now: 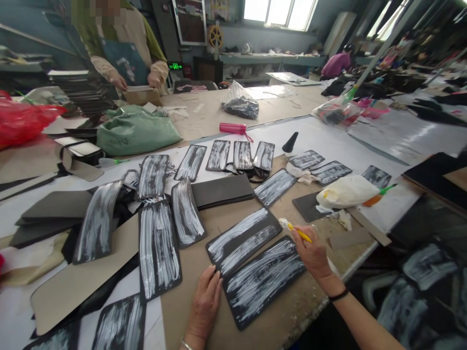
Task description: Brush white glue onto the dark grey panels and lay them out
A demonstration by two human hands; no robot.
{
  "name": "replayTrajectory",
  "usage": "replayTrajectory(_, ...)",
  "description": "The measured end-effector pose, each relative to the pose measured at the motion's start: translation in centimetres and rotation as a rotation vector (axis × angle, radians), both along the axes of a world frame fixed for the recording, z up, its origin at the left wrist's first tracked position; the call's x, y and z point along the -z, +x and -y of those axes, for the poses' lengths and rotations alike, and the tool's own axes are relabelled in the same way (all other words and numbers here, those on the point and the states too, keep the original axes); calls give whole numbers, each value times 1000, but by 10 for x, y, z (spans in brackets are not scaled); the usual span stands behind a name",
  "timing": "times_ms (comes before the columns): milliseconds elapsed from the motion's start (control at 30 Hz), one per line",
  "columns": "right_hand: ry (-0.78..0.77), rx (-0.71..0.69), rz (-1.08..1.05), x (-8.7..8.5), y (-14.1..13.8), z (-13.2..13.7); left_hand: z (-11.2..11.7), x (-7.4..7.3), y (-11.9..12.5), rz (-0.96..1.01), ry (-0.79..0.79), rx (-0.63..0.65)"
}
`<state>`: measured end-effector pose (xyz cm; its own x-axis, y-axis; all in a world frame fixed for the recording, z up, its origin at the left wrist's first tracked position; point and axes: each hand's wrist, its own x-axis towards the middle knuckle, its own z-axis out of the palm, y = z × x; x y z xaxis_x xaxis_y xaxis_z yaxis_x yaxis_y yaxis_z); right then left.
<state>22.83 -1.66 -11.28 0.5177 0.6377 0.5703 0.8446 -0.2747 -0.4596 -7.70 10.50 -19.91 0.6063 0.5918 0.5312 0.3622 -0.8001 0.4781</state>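
In my right hand (312, 250) is a yellow-handled brush (299, 233), its tip coated in white paste. The brush tip is at the right end of a black rectangular panel (243, 238) streaked with white. My left hand (205, 304) lies on the table with fingers stretched out, its fingertips at the near left corner of that panel. Just below sits a second streaked panel (262, 279), between my two hands. A whitish bag (346, 191) with a green-tipped stick beside it lies to the right, partly over a dark panel (308, 206) with white paste on it.
Several more coated panels (159, 248) spread across the table's left and back. A black stack (222, 190) lies mid-table. Farther off are a pink bottle (232, 128), a black cone (290, 142) and a green cloth bundle (138, 130). A co-worker (127, 53) stands across the table, hands on a box.
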Motion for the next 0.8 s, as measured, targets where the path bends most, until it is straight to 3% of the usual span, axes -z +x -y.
replayTrajectory(133,-114,-76,19,12,-36,-6,0,-1,0,-16,27,-3)
replayTrajectory(233,-77,-114,7,14,-72,-12,0,-3,0,-36,34,-22)
replayTrajectory(467,30,-349,-335,-11,-154,-26,1,-10,2,-8,5,-44)
replayTrajectory(567,8,-361,-419,-8,-160,-28,2,-10,2,-15,-13,-47)
replayTrajectory(800,16,-209,-392,-1,-124,-26,3,-5,3,-4,-30,-37)
